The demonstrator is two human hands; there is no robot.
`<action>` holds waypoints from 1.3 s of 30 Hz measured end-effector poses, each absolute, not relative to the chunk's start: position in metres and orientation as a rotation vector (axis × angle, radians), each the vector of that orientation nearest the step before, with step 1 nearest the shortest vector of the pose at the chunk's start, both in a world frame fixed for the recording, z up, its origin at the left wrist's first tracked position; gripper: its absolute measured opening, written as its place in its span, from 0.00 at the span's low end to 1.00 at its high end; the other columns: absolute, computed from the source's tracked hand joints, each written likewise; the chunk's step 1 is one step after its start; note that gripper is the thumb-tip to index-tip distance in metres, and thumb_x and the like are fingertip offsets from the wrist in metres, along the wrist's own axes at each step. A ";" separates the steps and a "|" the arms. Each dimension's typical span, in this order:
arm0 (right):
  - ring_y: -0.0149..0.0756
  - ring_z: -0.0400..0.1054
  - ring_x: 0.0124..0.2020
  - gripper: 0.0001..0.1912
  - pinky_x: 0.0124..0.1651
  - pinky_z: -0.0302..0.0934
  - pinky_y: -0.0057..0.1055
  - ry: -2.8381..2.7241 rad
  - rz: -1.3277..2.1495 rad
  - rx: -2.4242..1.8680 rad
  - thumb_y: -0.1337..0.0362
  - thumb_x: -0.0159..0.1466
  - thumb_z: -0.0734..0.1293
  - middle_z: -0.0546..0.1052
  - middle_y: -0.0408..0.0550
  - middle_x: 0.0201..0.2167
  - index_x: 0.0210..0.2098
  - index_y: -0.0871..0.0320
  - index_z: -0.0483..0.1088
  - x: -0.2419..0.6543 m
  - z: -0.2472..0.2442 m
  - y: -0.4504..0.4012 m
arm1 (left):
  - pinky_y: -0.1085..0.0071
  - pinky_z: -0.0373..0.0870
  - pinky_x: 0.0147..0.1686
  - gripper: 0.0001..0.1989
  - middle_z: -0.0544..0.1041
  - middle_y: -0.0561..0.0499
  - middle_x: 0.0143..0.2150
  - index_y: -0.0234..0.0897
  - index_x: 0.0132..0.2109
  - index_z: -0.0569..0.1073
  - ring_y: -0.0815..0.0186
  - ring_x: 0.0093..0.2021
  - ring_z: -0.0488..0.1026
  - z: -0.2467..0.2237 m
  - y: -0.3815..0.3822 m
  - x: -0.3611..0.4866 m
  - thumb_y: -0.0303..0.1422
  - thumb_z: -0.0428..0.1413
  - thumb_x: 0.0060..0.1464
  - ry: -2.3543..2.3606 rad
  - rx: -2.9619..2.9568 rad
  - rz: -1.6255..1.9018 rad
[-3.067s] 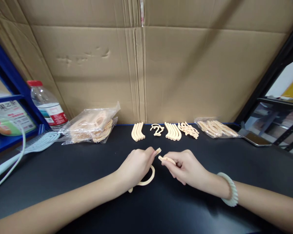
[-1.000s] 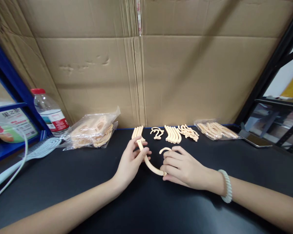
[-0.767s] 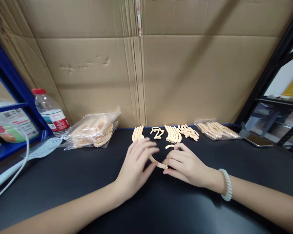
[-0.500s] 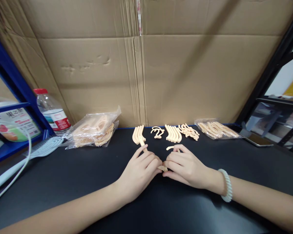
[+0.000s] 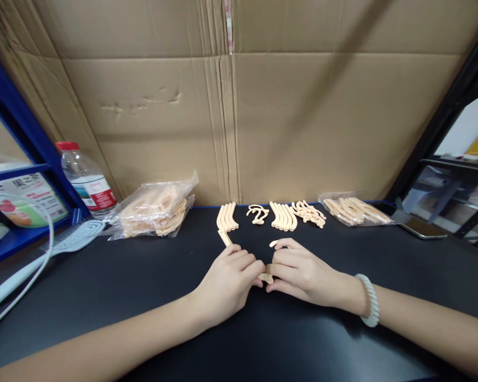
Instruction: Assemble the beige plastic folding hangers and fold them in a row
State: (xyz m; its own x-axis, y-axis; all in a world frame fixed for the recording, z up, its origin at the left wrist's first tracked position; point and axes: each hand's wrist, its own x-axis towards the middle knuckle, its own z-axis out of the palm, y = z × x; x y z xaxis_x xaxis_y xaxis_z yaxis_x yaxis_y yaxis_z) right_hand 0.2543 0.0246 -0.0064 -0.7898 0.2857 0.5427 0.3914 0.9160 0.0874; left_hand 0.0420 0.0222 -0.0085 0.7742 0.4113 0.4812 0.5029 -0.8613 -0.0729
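Note:
My left hand (image 5: 233,284) is closed round a beige plastic hanger arm (image 5: 224,237), whose flat end sticks up past the fingers. Close beside it, my right hand (image 5: 305,270) is closed too, and the rounded tip of a beige hook (image 5: 273,244) shows above its index finger. Between the fingertips of both hands a small beige end (image 5: 266,278) is visible; most of these parts are hidden by the fingers. Beyond the hands lie a left row of curved hanger arms (image 5: 227,216), a few loose hooks (image 5: 257,214), a right row of arms (image 5: 282,216) and a hook pile (image 5: 308,213).
Plastic bags of beige parts lie at left (image 5: 151,209) and right (image 5: 354,208). Further left are a blue hairbrush (image 5: 74,237), a white cable (image 5: 48,254) and a red-capped bottle (image 5: 90,183). A phone (image 5: 422,227) rests at right. Cardboard (image 5: 302,122) walls the back.
The upright hanger arm in my left hand has tilted further left, and my left index finger has curled down. The right hand has barely moved; its hook tip sits slightly lower.

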 end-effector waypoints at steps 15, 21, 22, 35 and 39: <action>0.30 0.62 0.29 0.08 0.46 0.61 0.34 -2.358 0.293 -0.552 0.62 0.65 0.65 0.69 0.43 0.25 0.34 0.59 0.74 0.251 -0.006 0.018 | 0.65 0.59 0.40 0.13 0.76 0.50 0.31 0.36 0.32 0.67 0.65 0.30 0.67 -0.002 0.018 0.038 0.20 0.42 0.59 -0.533 -2.724 -0.763; 0.31 0.62 0.29 0.07 0.53 0.59 0.42 -2.243 0.276 -0.576 0.61 0.63 0.67 0.67 0.41 0.24 0.37 0.59 0.74 0.250 -0.006 0.022 | 0.65 0.62 0.45 0.13 0.75 0.51 0.33 0.37 0.37 0.67 0.66 0.33 0.69 0.011 0.044 0.020 0.19 0.42 0.62 -0.500 -2.709 -0.706; 0.31 0.63 0.29 0.07 0.54 0.58 0.43 -2.232 0.272 -0.586 0.62 0.63 0.67 0.68 0.41 0.24 0.37 0.58 0.74 0.251 -0.006 0.023 | 0.64 0.62 0.47 0.12 0.75 0.51 0.33 0.37 0.37 0.67 0.66 0.34 0.69 0.013 0.052 0.015 0.19 0.42 0.61 -0.546 -2.700 -0.696; 0.36 0.65 0.41 0.07 0.53 0.58 0.41 -2.207 0.306 -0.614 0.67 0.62 0.68 0.73 0.46 0.33 0.41 0.56 0.73 0.250 -0.006 0.026 | 0.59 0.72 0.45 0.12 0.71 0.47 0.44 0.39 0.43 0.68 0.61 0.44 0.70 -0.007 0.116 -0.044 0.21 0.47 0.55 -1.106 -2.774 -0.918; 0.38 0.64 0.45 0.06 0.52 0.59 0.40 -2.211 0.254 -0.654 0.68 0.62 0.68 0.72 0.48 0.38 0.40 0.55 0.74 0.252 -0.008 0.030 | 0.62 0.77 0.42 0.10 0.69 0.48 0.45 0.40 0.46 0.66 0.63 0.45 0.72 -0.013 0.117 -0.040 0.27 0.49 0.56 -1.206 -2.790 -1.093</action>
State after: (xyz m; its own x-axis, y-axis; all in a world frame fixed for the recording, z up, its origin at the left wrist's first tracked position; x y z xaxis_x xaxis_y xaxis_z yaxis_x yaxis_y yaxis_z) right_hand 0.2517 0.0301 -0.0078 -0.5470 0.5317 0.6466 0.3710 0.8463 -0.3822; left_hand -0.0401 0.1167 -0.0125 0.4931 0.6734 0.5508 0.6139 -0.7180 0.3280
